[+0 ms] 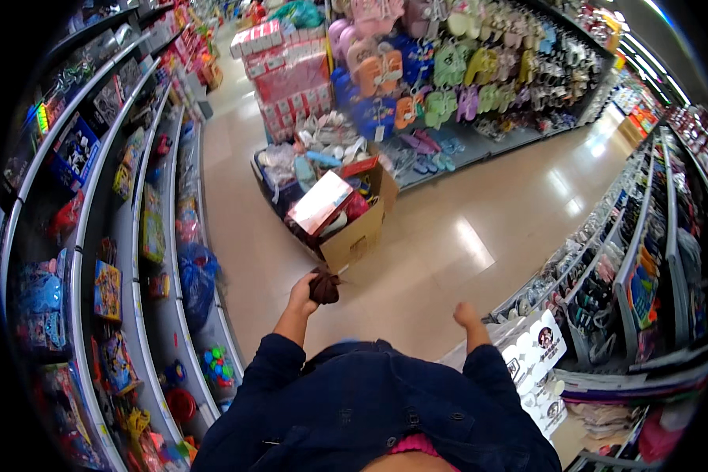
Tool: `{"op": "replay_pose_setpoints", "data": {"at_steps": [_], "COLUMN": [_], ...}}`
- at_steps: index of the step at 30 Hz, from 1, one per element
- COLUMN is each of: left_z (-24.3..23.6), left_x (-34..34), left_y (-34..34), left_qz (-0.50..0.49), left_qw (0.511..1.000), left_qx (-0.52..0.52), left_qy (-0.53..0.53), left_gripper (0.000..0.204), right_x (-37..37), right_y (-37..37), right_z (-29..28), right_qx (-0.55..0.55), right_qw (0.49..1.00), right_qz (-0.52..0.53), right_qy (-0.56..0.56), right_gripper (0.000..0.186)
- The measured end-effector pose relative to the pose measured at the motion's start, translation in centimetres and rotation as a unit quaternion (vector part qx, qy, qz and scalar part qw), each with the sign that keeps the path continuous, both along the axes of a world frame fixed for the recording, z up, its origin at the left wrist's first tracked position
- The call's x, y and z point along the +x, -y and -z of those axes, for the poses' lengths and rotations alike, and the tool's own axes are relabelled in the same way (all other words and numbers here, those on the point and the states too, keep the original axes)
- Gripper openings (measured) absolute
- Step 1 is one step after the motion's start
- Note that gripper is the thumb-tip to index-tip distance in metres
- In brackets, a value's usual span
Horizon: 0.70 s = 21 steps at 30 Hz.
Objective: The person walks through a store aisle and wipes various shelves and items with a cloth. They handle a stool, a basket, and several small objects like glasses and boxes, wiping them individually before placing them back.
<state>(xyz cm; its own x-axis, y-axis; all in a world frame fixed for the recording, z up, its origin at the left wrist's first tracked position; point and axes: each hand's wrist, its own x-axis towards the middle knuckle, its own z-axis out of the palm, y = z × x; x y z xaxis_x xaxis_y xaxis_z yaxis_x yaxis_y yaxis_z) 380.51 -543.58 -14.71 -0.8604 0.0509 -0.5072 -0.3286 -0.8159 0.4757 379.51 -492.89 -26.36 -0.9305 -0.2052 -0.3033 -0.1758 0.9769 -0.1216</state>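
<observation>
Over pale floor (pixel 417 275), the bundle (pixel 324 289) looks dark-brown, rounded, ribbed

The bundle (pixel 324 288) is dark brown, the jacket (pixel 370 401) navy, with bright pink cloth (pixel 413 444) at its neckline. The carton (pixel 355 242) is plain tan; the flat box (pixel 321 200) on it is white edged with red. The floor (pixel 440 244) is glossy beige, the plastic bag (pixel 198 277) deep blue. Stacked packages (pixel 295 101) mix red, pink and white; hanging slippers (pixel 440 107) run green, orange, yellow and lilac.
</observation>
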Motion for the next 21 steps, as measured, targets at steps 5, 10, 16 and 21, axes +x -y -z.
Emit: {"op": "replay_pose_setpoints", "data": {"at_steps": [5, 10, 16, 21], "left_z": [5.2, 10.1, 6.3, 2.8], "left_x": [-4.2, -13.7, -33.7, -49.1], "left_y": [-0.4, -2.5, -10.0, -18.3], "left_qz": [-0.020, -0.007, 0.008, 0.131], "left_qw": [0.997, 0.994, 0.990, 0.984], "left_qx": [0.007, 0.019, -0.024, -0.093], "left_qy": [0.076, 0.106, 0.136, 0.071], "left_gripper": [0.028, 0.030, 0.021, 0.021], "right_x": [-8.9, -10.1, -11.3, -19.1], "right_y": [3.0, -5.0, -17.3, -17.6], "right_z": [-5.0, 3.5, 6.3, 0.3], "right_qx": [-0.183, 0.037, 0.205, -0.006], "right_qw": [0.974, 0.991, 0.960, 0.930], "right_qz": [0.132, -0.114, -0.129, 0.230], "right_qy": [-0.001, 0.068, 0.139, 0.287], "right_gripper": [0.022, 0.022, 0.021, 0.021]}}
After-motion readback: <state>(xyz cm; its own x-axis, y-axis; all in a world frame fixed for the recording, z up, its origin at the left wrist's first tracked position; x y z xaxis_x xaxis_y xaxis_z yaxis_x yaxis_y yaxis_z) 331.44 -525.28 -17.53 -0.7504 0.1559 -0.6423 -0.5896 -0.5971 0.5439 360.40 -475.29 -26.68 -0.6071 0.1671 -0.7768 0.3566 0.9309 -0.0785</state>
